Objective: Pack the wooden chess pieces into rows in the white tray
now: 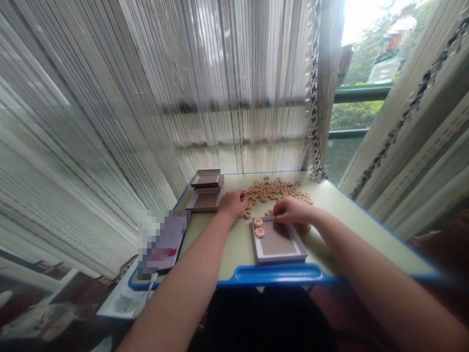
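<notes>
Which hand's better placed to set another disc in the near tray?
Probably the right hand: its curled fingers are at the near tray's far edge. The left hand is off beyond the tray's left side, by the left end of the loose discs.

Xiangqi pieces (pixel 273 197) appear smooth and wooden. The desk rim (pixel 278 275) looks glossy plastic; the open boxes (pixel 280 239), matt cardboard.

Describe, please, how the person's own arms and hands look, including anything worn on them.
The left hand and right hand wear no gloves. The left forearm and right forearm are slender and bare, with no sleeve, watch or bracelet in view. The fingers are too small to rule out rings.
</notes>
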A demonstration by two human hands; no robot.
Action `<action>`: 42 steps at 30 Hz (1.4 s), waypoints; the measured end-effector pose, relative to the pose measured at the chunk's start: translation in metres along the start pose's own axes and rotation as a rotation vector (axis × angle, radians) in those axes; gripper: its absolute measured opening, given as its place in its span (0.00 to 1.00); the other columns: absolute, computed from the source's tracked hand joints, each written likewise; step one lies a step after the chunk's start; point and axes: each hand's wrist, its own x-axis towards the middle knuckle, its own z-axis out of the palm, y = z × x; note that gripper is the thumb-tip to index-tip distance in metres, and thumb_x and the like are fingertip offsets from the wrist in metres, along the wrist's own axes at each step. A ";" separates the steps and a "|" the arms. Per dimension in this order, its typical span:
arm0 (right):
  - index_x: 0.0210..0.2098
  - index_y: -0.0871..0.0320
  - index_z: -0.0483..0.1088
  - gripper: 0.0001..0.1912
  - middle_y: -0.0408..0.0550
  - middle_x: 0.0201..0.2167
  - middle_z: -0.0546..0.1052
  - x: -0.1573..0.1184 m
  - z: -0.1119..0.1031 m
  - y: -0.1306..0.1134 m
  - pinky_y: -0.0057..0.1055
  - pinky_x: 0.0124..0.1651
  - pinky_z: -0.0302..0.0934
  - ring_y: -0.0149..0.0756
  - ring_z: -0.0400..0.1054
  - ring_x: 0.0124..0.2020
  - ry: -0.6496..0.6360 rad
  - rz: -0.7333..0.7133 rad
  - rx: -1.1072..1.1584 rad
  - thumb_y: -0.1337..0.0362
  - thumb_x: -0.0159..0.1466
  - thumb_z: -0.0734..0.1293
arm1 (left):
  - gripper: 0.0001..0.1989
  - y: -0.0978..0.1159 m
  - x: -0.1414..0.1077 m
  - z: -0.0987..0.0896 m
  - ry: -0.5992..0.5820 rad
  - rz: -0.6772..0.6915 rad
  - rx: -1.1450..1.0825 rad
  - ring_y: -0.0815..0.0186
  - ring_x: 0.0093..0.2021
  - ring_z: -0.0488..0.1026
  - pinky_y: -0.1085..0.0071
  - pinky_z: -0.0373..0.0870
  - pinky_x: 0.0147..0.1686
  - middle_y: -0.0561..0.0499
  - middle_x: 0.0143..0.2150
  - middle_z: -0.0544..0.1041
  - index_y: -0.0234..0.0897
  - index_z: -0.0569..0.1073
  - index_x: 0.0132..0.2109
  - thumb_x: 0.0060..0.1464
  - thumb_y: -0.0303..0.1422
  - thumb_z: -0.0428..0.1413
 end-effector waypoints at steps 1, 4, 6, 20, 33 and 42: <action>0.29 0.54 0.76 0.07 0.46 0.29 0.76 0.000 0.000 0.001 0.28 0.31 0.59 0.35 0.68 0.30 -0.001 0.018 0.002 0.64 0.51 0.66 | 0.14 0.001 0.000 0.001 -0.004 0.017 -0.006 0.62 0.39 0.72 0.71 0.65 0.37 0.47 0.38 0.77 0.39 0.75 0.37 0.53 0.38 0.48; 0.28 0.55 0.75 0.07 0.45 0.28 0.76 -0.001 -0.001 0.000 0.27 0.30 0.59 0.34 0.68 0.29 -0.023 0.059 0.020 0.64 0.51 0.66 | 0.13 0.002 0.000 0.002 -0.019 0.045 -0.004 0.62 0.42 0.71 0.71 0.65 0.42 0.47 0.40 0.76 0.38 0.75 0.39 0.52 0.37 0.49; 0.28 0.55 0.75 0.07 0.45 0.29 0.76 -0.003 -0.004 -0.001 0.27 0.30 0.59 0.34 0.67 0.29 -0.023 0.053 0.030 0.64 0.51 0.66 | 0.13 0.003 0.000 0.002 -0.009 0.058 0.003 0.62 0.44 0.69 0.71 0.64 0.45 0.46 0.41 0.76 0.37 0.75 0.40 0.52 0.36 0.49; 0.49 0.55 0.70 0.20 0.50 0.52 0.69 0.025 0.018 0.028 0.39 0.58 0.50 0.43 0.58 0.56 0.302 0.010 -0.144 0.55 0.60 0.61 | 0.23 0.010 0.001 0.003 -0.099 0.006 -0.109 0.61 0.51 0.68 0.69 0.62 0.50 0.45 0.49 0.73 0.39 0.62 0.58 0.54 0.29 0.46; 0.40 0.57 0.74 0.13 0.49 0.42 0.76 0.017 0.012 0.014 0.31 0.45 0.61 0.37 0.70 0.41 0.313 0.056 -0.060 0.64 0.59 0.61 | 0.27 -0.009 0.007 0.012 -0.147 -0.047 -0.167 0.60 0.49 0.70 0.67 0.64 0.48 0.43 0.49 0.73 0.39 0.56 0.62 0.54 0.28 0.45; 0.44 0.57 0.73 0.19 0.49 0.50 0.71 0.021 0.011 -0.009 0.30 0.54 0.57 0.37 0.65 0.51 0.240 0.085 -0.046 0.73 0.57 0.59 | 0.22 -0.020 0.012 0.019 -0.101 -0.013 -0.323 0.63 0.48 0.71 0.70 0.66 0.48 0.49 0.46 0.76 0.40 0.72 0.50 0.49 0.24 0.45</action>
